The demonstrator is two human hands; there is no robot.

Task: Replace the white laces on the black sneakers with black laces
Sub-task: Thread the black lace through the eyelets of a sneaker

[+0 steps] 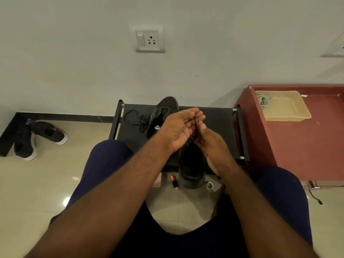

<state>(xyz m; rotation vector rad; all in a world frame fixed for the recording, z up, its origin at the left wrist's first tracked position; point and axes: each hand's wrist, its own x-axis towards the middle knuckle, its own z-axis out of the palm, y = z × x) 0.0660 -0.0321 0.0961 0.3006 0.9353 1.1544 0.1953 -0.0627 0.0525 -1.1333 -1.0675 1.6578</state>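
Black and taut, a lace (194, 127) runs between the hands; the left hand (181, 127) lies flat open, palm up, fingers straight behind it as a backing; just below, the right hand (212, 144) seems to pinch it with thumb and curled fingers, likely drawing it through an eyelet; directly beneath stands a black sneaker (191, 164), steadied on a black rack (223, 118); beyond the left hand rest the second sneaker (164, 108) and a spare lace (136, 119) within reach.
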